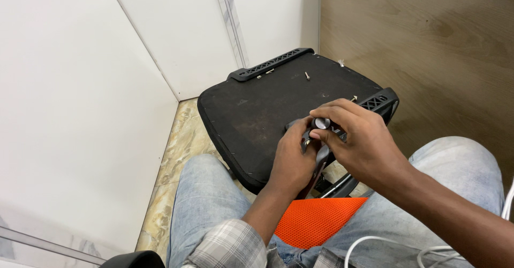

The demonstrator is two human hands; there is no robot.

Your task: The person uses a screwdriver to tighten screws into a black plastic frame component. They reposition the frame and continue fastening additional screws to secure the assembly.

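**A:** Start at your fingertips. What do they hold?

**B:** Your right hand (360, 147) pinches a small round metal knob (322, 123) between thumb and forefinger, just right of frame centre. The fingers are curled tight around it. Your left hand (292, 161) is clenched under and beside it, gripping a dark metal mechanism (319, 163) whose lower part shows between your two hands. The knob sits at the top of that mechanism. How the two join is hidden by your fingers.

**A:** Noted. What lies under the hands?

**B:** An upturned black seat base (251, 110), centre of frame, tilted toward you and resting against your knees. Your hands are over its near right edge. A black plastic armrest bracket (270, 63) runs along its far edge, and a second bracket (381, 102) shows at the right edge, just beyond your right fingers.

**A:** Loose hardware?

**B:** One screw (307, 76) stands on the base, upper centre, well apart from your hands.

**A:** Further out?

**B:** An orange mesh piece (316, 220) between your jeans-clad legs, lower centre. White cables (428, 249) lower right. Marble-patterned floor (176, 155) to the left, white wall panels upper left, wood panel (428, 38) upper right.
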